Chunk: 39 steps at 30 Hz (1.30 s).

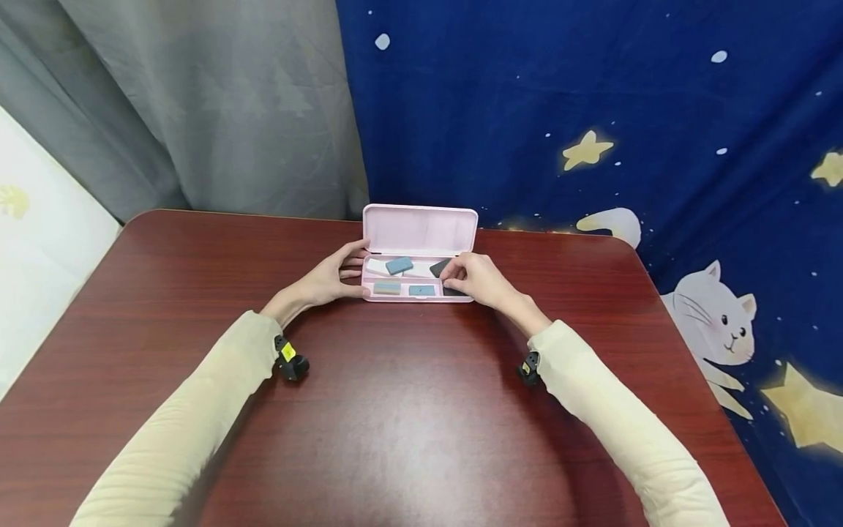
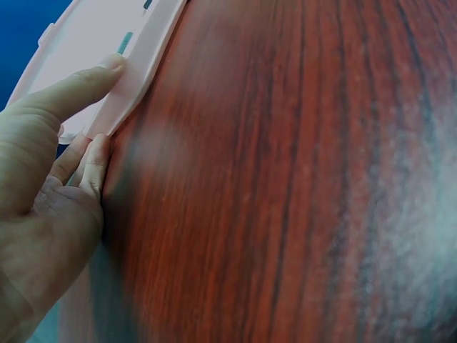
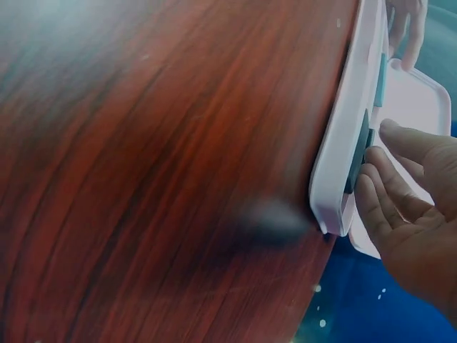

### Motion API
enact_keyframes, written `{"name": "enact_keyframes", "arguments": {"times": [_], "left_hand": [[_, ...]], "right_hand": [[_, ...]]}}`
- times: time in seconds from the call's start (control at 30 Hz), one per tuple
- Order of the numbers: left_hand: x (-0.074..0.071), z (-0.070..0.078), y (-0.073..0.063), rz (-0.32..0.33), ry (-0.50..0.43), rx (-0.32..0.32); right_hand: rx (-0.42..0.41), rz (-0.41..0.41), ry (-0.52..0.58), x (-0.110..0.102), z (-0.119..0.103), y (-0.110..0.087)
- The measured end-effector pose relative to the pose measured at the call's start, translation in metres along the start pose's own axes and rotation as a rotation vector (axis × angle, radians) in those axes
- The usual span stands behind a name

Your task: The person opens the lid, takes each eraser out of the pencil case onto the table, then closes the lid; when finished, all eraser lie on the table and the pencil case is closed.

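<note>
A pink pencil case stands with its lid up near the table's far edge. My left hand holds its left end, thumb over the front rim and fingers spread along the side. In the left wrist view, the left thumb lies on the case wall. My right hand reaches into the right end, curled thumb and fingers pinching at a black block that looks like an eraser; the fingers partly hide the contact. A second dark block lies beside those fingers. A blue eraser rests across white pieces in the back compartment.
In the front compartment lie a blue block and a blue-and-tan one. The dark red wooden table stretches toward me. Behind it hang a grey curtain and a blue star-patterned cloth.
</note>
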State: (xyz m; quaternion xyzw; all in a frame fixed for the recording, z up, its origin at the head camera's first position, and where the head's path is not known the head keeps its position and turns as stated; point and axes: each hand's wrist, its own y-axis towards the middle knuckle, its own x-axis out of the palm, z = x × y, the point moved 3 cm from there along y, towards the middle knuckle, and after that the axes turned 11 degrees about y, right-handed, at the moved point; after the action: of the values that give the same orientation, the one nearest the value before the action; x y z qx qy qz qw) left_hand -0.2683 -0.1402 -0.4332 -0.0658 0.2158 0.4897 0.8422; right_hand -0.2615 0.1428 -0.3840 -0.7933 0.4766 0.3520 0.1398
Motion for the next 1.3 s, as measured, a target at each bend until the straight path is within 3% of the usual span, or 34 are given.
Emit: {"name": "enact_keyframes", "arguments": {"times": [0.3, 0.47, 0.67, 1.07, 1.3], "left_hand": [[0.0, 0.001, 0.0, -0.004, 0.011, -0.009], [0.0, 0.0, 0.001, 0.0, -0.004, 0.002], [0.001, -0.004, 0.002, 0.006, -0.028, 0.015], [0.002, -0.003, 0.002, 0.013, -0.035, 0.031], [0.001, -0.002, 0.001, 0.016, -0.032, 0.026]], "right_hand": [[-0.008, -0.076, -0.113, -0.005, 0.004, -0.005], [-0.02, -0.133, -0.12, -0.006, 0.002, -0.003], [0.031, -0.161, -0.09, -0.008, 0.003, 0.0], [0.052, -0.163, 0.019, -0.011, 0.008, 0.001], [0.067, -0.12, 0.227, -0.015, 0.01, 0.001]]}}
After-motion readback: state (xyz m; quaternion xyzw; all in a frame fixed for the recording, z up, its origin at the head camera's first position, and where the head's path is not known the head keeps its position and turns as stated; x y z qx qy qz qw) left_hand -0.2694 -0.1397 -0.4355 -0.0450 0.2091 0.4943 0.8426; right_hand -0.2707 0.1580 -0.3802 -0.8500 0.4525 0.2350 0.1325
